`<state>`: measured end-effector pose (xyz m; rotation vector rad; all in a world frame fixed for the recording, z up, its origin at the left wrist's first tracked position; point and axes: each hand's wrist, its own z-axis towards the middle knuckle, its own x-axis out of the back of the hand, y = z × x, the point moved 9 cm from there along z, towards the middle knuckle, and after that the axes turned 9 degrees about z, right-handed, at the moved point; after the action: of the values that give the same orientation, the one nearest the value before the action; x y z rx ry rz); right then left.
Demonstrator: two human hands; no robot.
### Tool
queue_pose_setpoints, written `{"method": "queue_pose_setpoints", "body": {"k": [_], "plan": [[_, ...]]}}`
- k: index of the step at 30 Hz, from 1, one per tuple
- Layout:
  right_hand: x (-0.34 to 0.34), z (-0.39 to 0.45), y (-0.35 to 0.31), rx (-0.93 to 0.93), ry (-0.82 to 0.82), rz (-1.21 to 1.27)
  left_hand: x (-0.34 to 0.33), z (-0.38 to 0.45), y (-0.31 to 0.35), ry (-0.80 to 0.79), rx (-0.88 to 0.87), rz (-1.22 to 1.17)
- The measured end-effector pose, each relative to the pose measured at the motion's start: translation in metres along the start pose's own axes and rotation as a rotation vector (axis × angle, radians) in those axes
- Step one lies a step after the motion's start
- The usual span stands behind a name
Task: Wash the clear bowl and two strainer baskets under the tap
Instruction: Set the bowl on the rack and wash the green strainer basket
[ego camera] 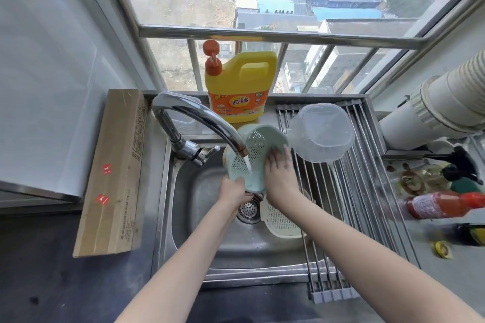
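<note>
A: While you stand over the sink (183, 217), how far along would you say you are?

B: Partway, going by how things lie. Your clear bowl (321, 132) sits upside down on the drying rack (367, 204) to the right of the basin, so I judge that one rinsed. Your green strainer (256, 157) is tilted under the tap (199, 120) with water running onto its inner face. Your cream strainer (284, 221) leans in the basin by the drain (248, 210), partly under your right forearm; I take it to be still waiting.

A: And how do you have the green one held?

B: Your left hand (232, 191) grips its lower rim, fingers curled round the edge. Your right hand (279, 174) lies flat against its right side, fingers straight and spread, steadying rather than clasping.

A: Any writing you can read?

B: The yellow soap jug (240, 86) on the sill behind the tap carries an orange label with large Chinese characters; the smaller print is too fine to read. The long cardboard box (115, 170) left of the sink has printed marks and two red stickers, also unreadable.
</note>
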<state>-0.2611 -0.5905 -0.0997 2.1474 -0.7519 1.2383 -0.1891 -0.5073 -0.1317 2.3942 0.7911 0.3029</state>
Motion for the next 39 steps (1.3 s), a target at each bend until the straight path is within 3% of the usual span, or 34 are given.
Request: {"method": "queue_pose_setpoints", "body": {"k": [3,8,13,17,23,25,28,31,36,39], "plan": [[-0.002,-0.012,-0.040,0.134,-0.056,0.380,0.005,0.000,0.006,0.026,0.006,-0.101],[0.002,-0.016,-0.032,0.239,0.006,0.627,0.010,0.002,0.002,-0.045,0.066,-0.051],[-0.001,-0.026,-0.046,0.365,0.007,0.569,0.012,0.005,0.000,-0.027,0.045,-0.042],[-0.008,-0.023,-0.030,0.311,-0.055,0.201,0.014,0.006,-0.007,-0.025,0.062,0.044],[-0.001,-0.004,0.002,-0.036,-0.045,-0.272,0.016,0.009,-0.006,-0.048,0.052,0.126],[-0.008,-0.004,-0.010,-0.071,-0.111,-0.202,0.009,0.008,-0.002,-0.075,0.054,0.112],[-0.014,-0.013,-0.041,0.059,-0.233,0.002,0.004,0.006,-0.002,-0.074,0.067,0.120],[-0.006,-0.024,-0.049,0.207,-0.227,0.107,0.009,0.012,-0.008,-0.097,0.122,0.186],[0.000,-0.035,-0.031,0.476,-0.215,0.236,0.020,0.009,-0.004,-0.292,0.253,0.430],[0.003,-0.038,-0.032,0.537,-0.162,0.186,0.028,0.012,-0.001,-0.362,0.312,0.532]]}}
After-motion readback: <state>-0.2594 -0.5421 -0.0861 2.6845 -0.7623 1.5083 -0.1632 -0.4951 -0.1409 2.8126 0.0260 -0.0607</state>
